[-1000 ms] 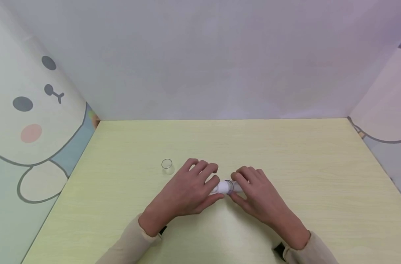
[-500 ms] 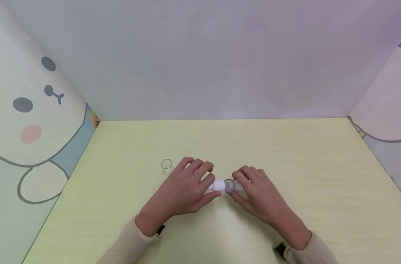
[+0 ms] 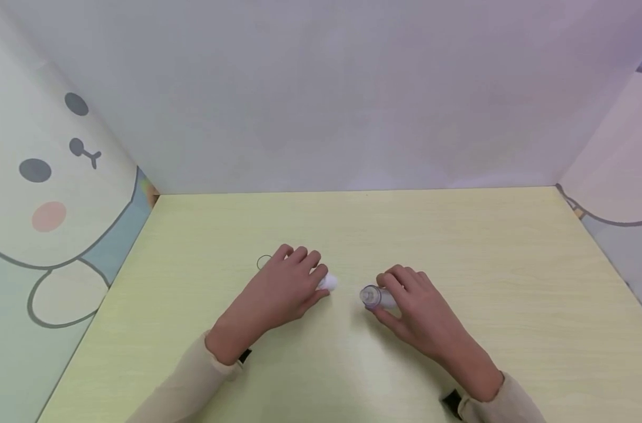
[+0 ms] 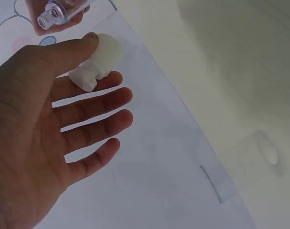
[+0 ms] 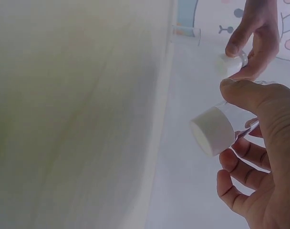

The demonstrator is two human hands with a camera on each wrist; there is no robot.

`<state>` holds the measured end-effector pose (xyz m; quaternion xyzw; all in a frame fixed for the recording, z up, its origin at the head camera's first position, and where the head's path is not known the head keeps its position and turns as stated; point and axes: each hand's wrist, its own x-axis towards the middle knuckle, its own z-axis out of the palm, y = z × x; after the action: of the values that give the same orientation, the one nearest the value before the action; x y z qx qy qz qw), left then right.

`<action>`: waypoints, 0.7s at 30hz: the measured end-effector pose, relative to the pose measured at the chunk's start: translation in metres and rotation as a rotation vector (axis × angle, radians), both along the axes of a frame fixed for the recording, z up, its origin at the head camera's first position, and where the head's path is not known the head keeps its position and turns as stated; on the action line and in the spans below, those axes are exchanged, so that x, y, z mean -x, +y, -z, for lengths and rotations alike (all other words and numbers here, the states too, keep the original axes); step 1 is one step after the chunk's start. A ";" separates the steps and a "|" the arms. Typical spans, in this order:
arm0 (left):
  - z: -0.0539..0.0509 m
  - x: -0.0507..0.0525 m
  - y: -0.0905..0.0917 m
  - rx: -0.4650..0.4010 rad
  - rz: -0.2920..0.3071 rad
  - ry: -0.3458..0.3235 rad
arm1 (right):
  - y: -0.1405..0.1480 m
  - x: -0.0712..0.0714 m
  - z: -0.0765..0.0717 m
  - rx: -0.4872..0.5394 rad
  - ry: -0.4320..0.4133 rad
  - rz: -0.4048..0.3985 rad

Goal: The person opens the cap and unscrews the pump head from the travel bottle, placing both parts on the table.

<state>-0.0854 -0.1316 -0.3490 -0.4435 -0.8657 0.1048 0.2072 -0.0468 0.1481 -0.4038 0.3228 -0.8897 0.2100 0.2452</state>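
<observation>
My left hand (image 3: pixel 278 291) pinches a white pump head (image 4: pixel 108 56) with a small spout between thumb and index finger. The other left fingers stretch out loosely in the left wrist view. In my right hand (image 3: pixel 418 311) is a small clear bottle (image 3: pixel 387 298), gripped by thumb and fingers and tilted with its neck toward the left hand. Its bare threaded neck shows in the left wrist view, its white base in the right wrist view. Pump head and bottle are apart. A clear cylindrical cap (image 4: pixel 247 164) stands on the table beside the left hand, mostly hidden in the head view.
The pale wood-grain table (image 3: pixel 474 247) ends at a plain whitish wall panel (image 3: pixel 352 100) behind. Side panels with cartoon animal prints, such as the left panel (image 3: pixel 14 117), border it on both sides.
The pump head has come away from the bottle's neck. My left hand has moved left and slightly away from me with it, now covering much of the clear cap. The right hand has barely moved.
</observation>
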 end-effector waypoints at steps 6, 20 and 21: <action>0.007 0.011 -0.004 -0.022 -0.012 -0.095 | 0.002 0.000 0.001 0.011 -0.010 -0.002; 0.032 0.024 0.006 -0.027 -0.017 -0.175 | 0.004 0.001 0.003 0.015 -0.029 0.003; 0.034 0.024 0.006 -0.022 -0.020 -0.172 | 0.004 0.001 0.003 0.016 -0.030 0.003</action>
<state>-0.1096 -0.1260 -0.3827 -0.4399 -0.8857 0.0591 0.1359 -0.0475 0.1518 -0.4069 0.3162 -0.8921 0.2216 0.2347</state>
